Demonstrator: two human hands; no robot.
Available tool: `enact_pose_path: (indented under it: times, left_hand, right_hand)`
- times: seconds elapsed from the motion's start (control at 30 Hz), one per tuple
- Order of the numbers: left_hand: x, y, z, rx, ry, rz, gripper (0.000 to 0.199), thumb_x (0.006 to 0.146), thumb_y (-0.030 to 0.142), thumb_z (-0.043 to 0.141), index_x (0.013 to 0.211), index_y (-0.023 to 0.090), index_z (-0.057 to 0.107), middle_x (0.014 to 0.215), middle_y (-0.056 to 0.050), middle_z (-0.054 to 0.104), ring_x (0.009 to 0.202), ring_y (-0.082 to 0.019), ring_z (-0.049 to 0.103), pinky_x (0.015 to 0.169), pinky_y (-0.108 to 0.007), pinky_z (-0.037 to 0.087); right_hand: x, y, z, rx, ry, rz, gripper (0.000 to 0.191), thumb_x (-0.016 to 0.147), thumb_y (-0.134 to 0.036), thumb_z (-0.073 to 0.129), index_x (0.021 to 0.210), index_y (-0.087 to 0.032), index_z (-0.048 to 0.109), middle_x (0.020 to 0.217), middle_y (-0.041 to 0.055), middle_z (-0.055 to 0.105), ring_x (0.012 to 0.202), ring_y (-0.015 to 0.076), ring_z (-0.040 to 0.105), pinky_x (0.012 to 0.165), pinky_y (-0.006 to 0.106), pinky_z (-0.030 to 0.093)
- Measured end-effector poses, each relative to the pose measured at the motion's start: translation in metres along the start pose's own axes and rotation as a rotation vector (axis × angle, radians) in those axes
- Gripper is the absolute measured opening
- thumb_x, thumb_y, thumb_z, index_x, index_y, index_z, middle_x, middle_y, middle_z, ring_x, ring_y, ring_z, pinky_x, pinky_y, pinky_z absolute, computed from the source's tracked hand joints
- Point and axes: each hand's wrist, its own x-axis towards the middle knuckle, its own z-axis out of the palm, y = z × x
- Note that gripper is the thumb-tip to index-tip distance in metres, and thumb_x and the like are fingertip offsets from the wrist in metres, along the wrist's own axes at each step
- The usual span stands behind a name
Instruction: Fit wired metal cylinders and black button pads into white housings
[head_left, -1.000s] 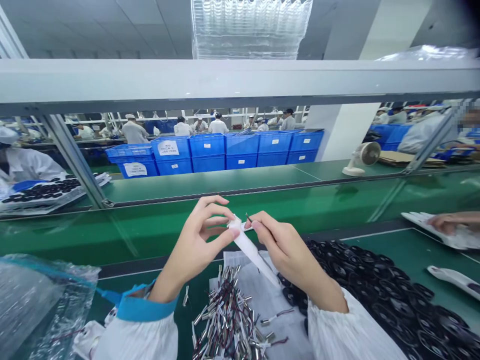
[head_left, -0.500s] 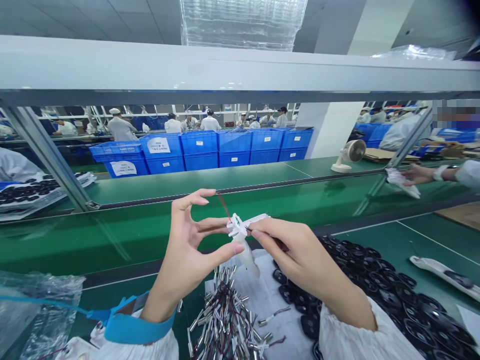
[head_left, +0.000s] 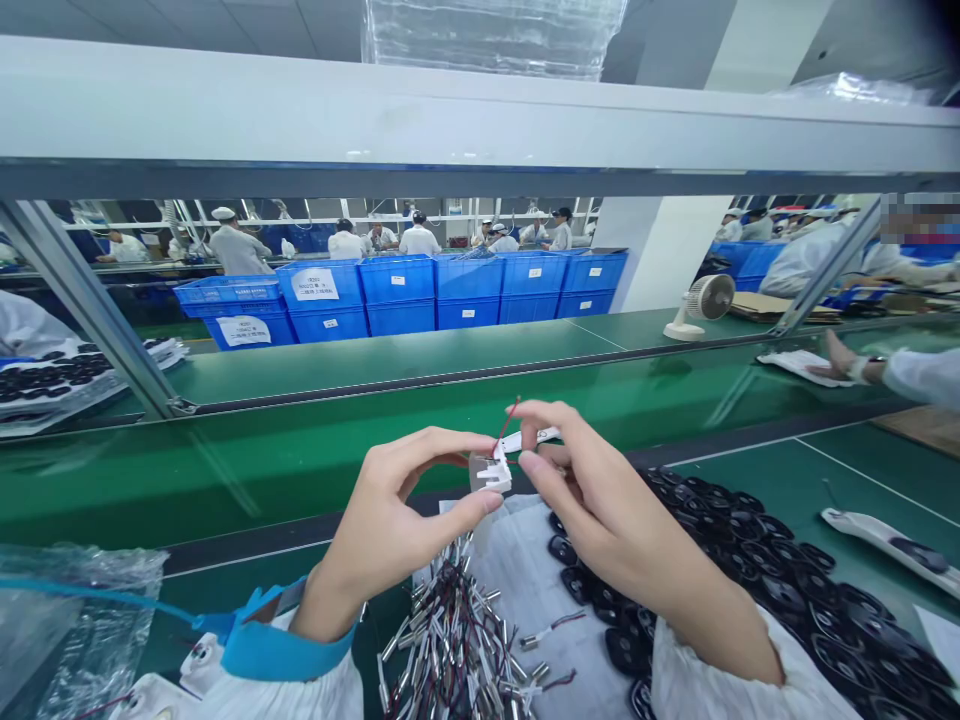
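My left hand (head_left: 401, 510) pinches a small white plastic housing (head_left: 496, 474) between thumb and fingertips, its slotted end turned to the right. A thin red wire (head_left: 507, 424) rises out of it towards my right index finger. My right hand (head_left: 600, 490) is closed beside the housing, its fingers curled at the wires; its exact grip is partly hidden. Behind my right fingers shows a long white piece (head_left: 541, 436); whether it joins the housing I cannot tell. Below lies a heap of small metal motors (head_left: 457, 640) with red and dark wires, on a pale sheet (head_left: 517, 555).
Many black oval parts (head_left: 757, 570) cover the right of the bench. A white handle-like shell (head_left: 892, 545) lies beyond them. Clear plastic bags (head_left: 97, 620) are at the left. A person's hand (head_left: 844, 360) works at the far right. Blue crates (head_left: 397, 290) and a small fan (head_left: 701, 305) stand behind.
The housing has turned and moved slightly right and down in my left hand. The red wire, formerly by my left index finger, now stands at my right fingertips.
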Motion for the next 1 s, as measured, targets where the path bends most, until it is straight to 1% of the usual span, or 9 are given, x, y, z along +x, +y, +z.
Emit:
enact_pose_path:
  times: [0.07, 0.23, 0.43, 0.63, 0.73, 0.8, 0.87, 0.93, 1.0]
  left_hand:
    - [0.000, 0.000, 0.000, 0.028, -0.002, 0.004, 0.029, 0.089, 0.021, 0.080, 0.116, 0.030, 0.076, 0.111, 0.002, 0.078, 0.099, -0.017, 0.072, 0.091, -0.027, 0.060]
    - [0.001, -0.002, -0.002, 0.071, -0.012, 0.030, 0.023, 0.093, 0.024, 0.076, 0.115, 0.031, 0.076, 0.110, 0.002, 0.078, 0.099, -0.018, 0.072, 0.090, -0.030, 0.059]
    - [0.000, -0.002, -0.004, 0.087, -0.003, 0.029, 0.024, 0.094, 0.025, 0.075, 0.117, 0.031, 0.075, 0.112, 0.002, 0.077, 0.100, -0.019, 0.072, 0.090, -0.031, 0.059]
    - [0.001, -0.003, -0.005, 0.041, 0.014, 0.031, 0.026, 0.094, 0.022, 0.074, 0.119, 0.031, 0.073, 0.116, 0.001, 0.076, 0.104, -0.018, 0.072, 0.091, -0.029, 0.059]
    - [-0.001, -0.005, -0.004, 0.006, 0.025, 0.035, 0.028, 0.094, 0.023, 0.075, 0.120, 0.032, 0.074, 0.117, 0.002, 0.077, 0.105, -0.018, 0.072, 0.092, -0.028, 0.059]
    - [-0.001, -0.006, -0.001, 0.010, 0.021, 0.030, 0.027, 0.093, 0.024, 0.076, 0.119, 0.031, 0.074, 0.117, 0.001, 0.077, 0.105, -0.018, 0.072, 0.092, -0.029, 0.059]
    - [0.000, -0.007, 0.004, 0.029, 0.015, 0.034, 0.025, 0.094, 0.025, 0.075, 0.119, 0.030, 0.076, 0.117, 0.000, 0.078, 0.105, -0.019, 0.073, 0.092, -0.030, 0.060]
    - [0.001, -0.008, 0.011, 0.046, 0.018, 0.052, 0.024, 0.096, 0.024, 0.074, 0.119, 0.028, 0.077, 0.117, -0.001, 0.078, 0.104, -0.020, 0.074, 0.093, -0.032, 0.060]
    - [0.003, -0.009, 0.018, 0.064, 0.040, 0.090, 0.022, 0.097, 0.024, 0.072, 0.118, 0.027, 0.077, 0.116, -0.002, 0.078, 0.105, -0.021, 0.074, 0.094, -0.034, 0.060]
  right_hand:
    - [-0.001, 0.001, 0.003, 0.046, 0.007, 0.045, 0.031, 0.106, -0.018, 0.041, 0.135, -0.030, 0.040, 0.109, 0.0015, 0.053, 0.062, 0.0091, 0.050, 0.050, 0.025, 0.038]
    - [-0.001, 0.000, 0.004, 0.160, 0.005, 0.077, 0.032, 0.103, -0.017, 0.041, 0.131, -0.032, 0.035, 0.103, -0.0014, 0.044, 0.052, 0.0050, 0.040, 0.043, 0.023, 0.031]
    - [0.000, -0.002, 0.000, 0.236, -0.059, 0.137, 0.023, 0.104, -0.023, 0.043, 0.126, -0.029, 0.043, 0.097, -0.0017, 0.043, 0.055, 0.0062, 0.044, 0.044, 0.023, 0.031]
    - [0.001, 0.003, 0.007, 0.398, 0.110, 0.160, 0.017, 0.105, -0.028, 0.046, 0.122, -0.030, 0.046, 0.100, -0.0020, 0.044, 0.054, 0.0063, 0.038, 0.047, 0.025, 0.031]
    - [0.003, 0.003, 0.015, 0.478, 0.100, 0.168, 0.017, 0.105, -0.030, 0.048, 0.122, -0.032, 0.047, 0.101, -0.0020, 0.045, 0.054, 0.0063, 0.037, 0.047, 0.025, 0.031]
    - [0.003, 0.001, 0.024, 0.535, 0.112, 0.168, 0.018, 0.106, -0.031, 0.046, 0.124, -0.033, 0.045, 0.102, -0.0017, 0.046, 0.054, 0.0064, 0.037, 0.048, 0.024, 0.033]
    - [0.004, -0.001, 0.033, 0.592, 0.182, 0.170, 0.022, 0.107, -0.031, 0.043, 0.129, -0.035, 0.041, 0.105, -0.0011, 0.047, 0.055, 0.0069, 0.039, 0.050, 0.023, 0.040]
    - [0.004, -0.002, 0.041, 0.599, 0.252, 0.195, 0.027, 0.108, -0.033, 0.040, 0.134, -0.036, 0.036, 0.111, 0.0008, 0.048, 0.061, 0.0084, 0.045, 0.055, 0.023, 0.048]
    - [0.004, -0.001, 0.042, 0.564, 0.269, 0.227, 0.030, 0.107, -0.038, 0.041, 0.136, -0.036, 0.033, 0.118, 0.0036, 0.049, 0.071, 0.0108, 0.054, 0.063, 0.025, 0.055]
